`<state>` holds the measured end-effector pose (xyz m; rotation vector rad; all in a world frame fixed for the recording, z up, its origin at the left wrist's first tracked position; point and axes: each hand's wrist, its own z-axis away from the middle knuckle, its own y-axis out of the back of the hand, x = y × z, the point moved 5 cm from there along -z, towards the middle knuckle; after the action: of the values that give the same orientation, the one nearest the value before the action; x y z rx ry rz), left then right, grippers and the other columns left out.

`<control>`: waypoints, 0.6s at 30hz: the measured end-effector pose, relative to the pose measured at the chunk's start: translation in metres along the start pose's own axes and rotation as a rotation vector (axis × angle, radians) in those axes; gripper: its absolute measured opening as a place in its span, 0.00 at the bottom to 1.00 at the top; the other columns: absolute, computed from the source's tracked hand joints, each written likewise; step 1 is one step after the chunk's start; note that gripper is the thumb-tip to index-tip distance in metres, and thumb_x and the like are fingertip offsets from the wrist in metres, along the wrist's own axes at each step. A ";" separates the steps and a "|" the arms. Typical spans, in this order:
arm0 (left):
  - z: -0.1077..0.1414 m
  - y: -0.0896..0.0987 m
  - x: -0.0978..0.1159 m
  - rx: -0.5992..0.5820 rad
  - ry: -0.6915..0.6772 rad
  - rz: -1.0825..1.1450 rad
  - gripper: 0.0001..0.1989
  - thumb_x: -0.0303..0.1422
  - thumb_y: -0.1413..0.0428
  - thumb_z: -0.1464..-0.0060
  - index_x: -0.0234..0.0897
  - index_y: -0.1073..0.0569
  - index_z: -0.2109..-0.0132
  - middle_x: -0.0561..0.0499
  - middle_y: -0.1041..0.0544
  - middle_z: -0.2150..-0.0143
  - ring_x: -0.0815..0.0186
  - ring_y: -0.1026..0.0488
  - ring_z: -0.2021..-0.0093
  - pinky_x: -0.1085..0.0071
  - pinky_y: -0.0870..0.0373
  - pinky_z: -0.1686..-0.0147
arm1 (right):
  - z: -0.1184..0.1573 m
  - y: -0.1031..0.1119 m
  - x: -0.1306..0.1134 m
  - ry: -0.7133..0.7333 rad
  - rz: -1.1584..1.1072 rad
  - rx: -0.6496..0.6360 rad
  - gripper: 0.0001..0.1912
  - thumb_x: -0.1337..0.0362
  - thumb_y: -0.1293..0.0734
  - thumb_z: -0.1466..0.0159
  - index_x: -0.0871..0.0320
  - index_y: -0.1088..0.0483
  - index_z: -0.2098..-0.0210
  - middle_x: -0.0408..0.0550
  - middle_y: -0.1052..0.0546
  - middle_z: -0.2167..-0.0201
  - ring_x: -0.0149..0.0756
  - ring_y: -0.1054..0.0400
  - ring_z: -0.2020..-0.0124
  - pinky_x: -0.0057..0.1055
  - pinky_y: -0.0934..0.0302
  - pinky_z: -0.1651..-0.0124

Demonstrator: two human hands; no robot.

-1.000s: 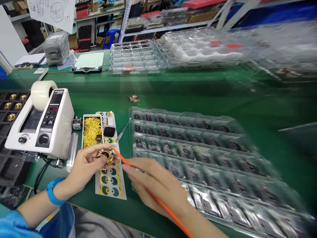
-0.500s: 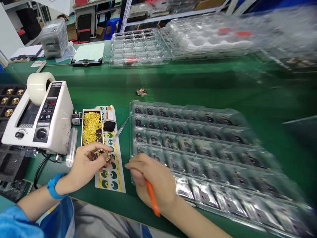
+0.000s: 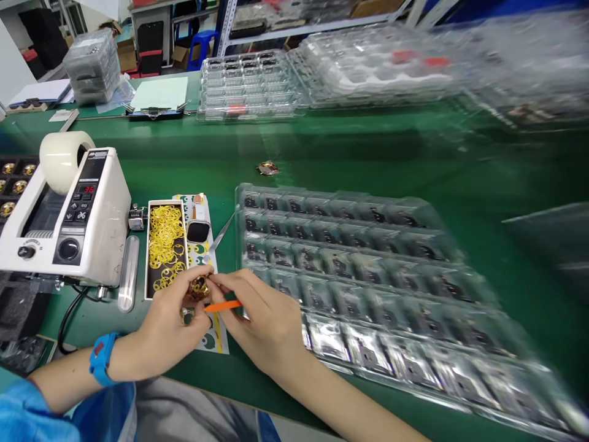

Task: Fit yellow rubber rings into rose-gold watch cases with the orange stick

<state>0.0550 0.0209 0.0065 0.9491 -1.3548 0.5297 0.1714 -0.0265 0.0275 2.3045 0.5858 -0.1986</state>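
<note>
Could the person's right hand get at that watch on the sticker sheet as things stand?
Probably yes: the right hand sits close to the watch, with only the metal tweezers lying beside the way, though its fingers hold an orange stick.

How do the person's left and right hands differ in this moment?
The left hand pinches a small round gold part, while the right hand grips an orange stick. The left wrist wears a blue band; the right wrist is bare. Both hands are ungloved and meet above a printed sheet.
</note>
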 end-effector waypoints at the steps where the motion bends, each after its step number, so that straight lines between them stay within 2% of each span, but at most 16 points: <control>1: 0.001 0.000 0.001 -0.014 -0.048 -0.048 0.26 0.20 0.51 0.49 0.36 0.33 0.42 0.44 0.23 0.50 0.61 0.23 0.55 0.68 0.25 0.56 | 0.000 -0.001 0.001 -0.012 -0.012 -0.003 0.04 0.72 0.39 0.32 0.61 0.33 0.63 0.46 0.25 0.74 0.30 0.32 0.77 0.25 0.41 0.75; 5: 0.003 0.000 0.007 -0.045 -0.270 -0.188 0.27 0.19 0.53 0.45 0.36 0.38 0.39 0.43 0.23 0.49 0.63 0.23 0.56 0.67 0.24 0.54 | 0.001 -0.003 0.003 -0.029 -0.049 -0.021 0.04 0.71 0.40 0.32 0.60 0.34 0.63 0.45 0.27 0.74 0.29 0.33 0.77 0.24 0.41 0.76; 7: 0.004 0.000 0.010 -0.051 -0.313 -0.227 0.26 0.19 0.54 0.45 0.34 0.38 0.39 0.41 0.24 0.48 0.63 0.23 0.53 0.67 0.24 0.52 | 0.001 -0.005 0.004 -0.033 -0.072 -0.024 0.04 0.71 0.40 0.32 0.61 0.34 0.63 0.45 0.28 0.75 0.28 0.35 0.78 0.24 0.42 0.77; 10: 0.003 -0.001 0.011 -0.066 -0.300 -0.225 0.25 0.19 0.53 0.44 0.32 0.38 0.40 0.39 0.24 0.49 0.63 0.22 0.55 0.68 0.23 0.54 | 0.000 -0.005 0.006 -0.045 -0.122 -0.003 0.05 0.73 0.39 0.34 0.60 0.35 0.66 0.43 0.31 0.77 0.27 0.37 0.79 0.23 0.45 0.78; 13: 0.002 -0.001 0.010 -0.069 -0.252 -0.200 0.24 0.20 0.53 0.44 0.31 0.37 0.40 0.39 0.23 0.49 0.61 0.22 0.55 0.68 0.23 0.56 | -0.003 -0.004 0.008 -0.080 -0.292 -0.024 0.07 0.75 0.38 0.37 0.58 0.36 0.69 0.40 0.34 0.78 0.26 0.40 0.79 0.21 0.46 0.77; 15: 0.000 0.002 0.008 -0.052 -0.228 -0.214 0.23 0.20 0.53 0.44 0.32 0.36 0.41 0.40 0.24 0.47 0.60 0.22 0.53 0.68 0.23 0.56 | -0.005 -0.005 0.011 -0.162 -0.472 -0.106 0.09 0.74 0.38 0.38 0.57 0.37 0.73 0.38 0.36 0.79 0.24 0.43 0.80 0.21 0.48 0.78; 18: -0.004 0.009 0.006 -0.009 -0.212 -0.257 0.24 0.19 0.52 0.45 0.34 0.35 0.41 0.43 0.22 0.50 0.61 0.22 0.55 0.66 0.23 0.55 | -0.007 -0.007 0.016 -0.379 -0.731 -0.271 0.08 0.70 0.38 0.40 0.57 0.37 0.76 0.37 0.39 0.82 0.24 0.49 0.83 0.22 0.53 0.81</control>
<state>0.0513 0.0278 0.0145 1.1775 -1.3952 0.2319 0.1816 -0.0119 0.0228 1.6468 1.1476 -0.8235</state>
